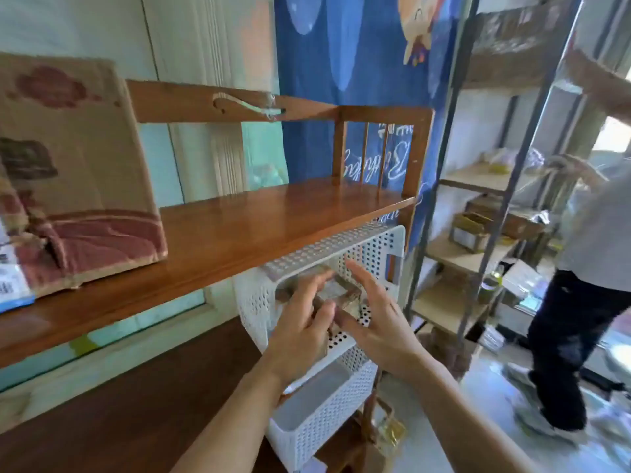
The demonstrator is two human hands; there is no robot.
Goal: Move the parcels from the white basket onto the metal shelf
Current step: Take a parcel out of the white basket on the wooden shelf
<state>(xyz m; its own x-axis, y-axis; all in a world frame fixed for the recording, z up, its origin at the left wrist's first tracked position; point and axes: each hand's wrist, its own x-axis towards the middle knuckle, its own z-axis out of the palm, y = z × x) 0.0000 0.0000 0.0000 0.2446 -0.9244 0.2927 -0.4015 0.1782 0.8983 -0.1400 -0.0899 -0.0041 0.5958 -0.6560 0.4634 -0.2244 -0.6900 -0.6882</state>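
Observation:
A white perforated basket (372, 249) sits under the wooden shelf board, with a second white basket (327, 428) below it. Inside the upper basket lies a small brown parcel wrapped in clear tape (336, 290). My left hand (300, 322) reaches into the basket with its fingers on the parcel's left side. My right hand (379, 315) is spread beside the parcel on its right, fingers apart, touching or nearly touching it. The metal shelf (491, 186) stands to the right, with parcels on its boards.
A large printed cardboard box (75, 172) stands on the wooden shelf (259, 227) at the left. Another person (594, 268) in a grey top and dark trousers stands at the right beside the metal shelf, arms reaching toward it. A blue poster hangs behind.

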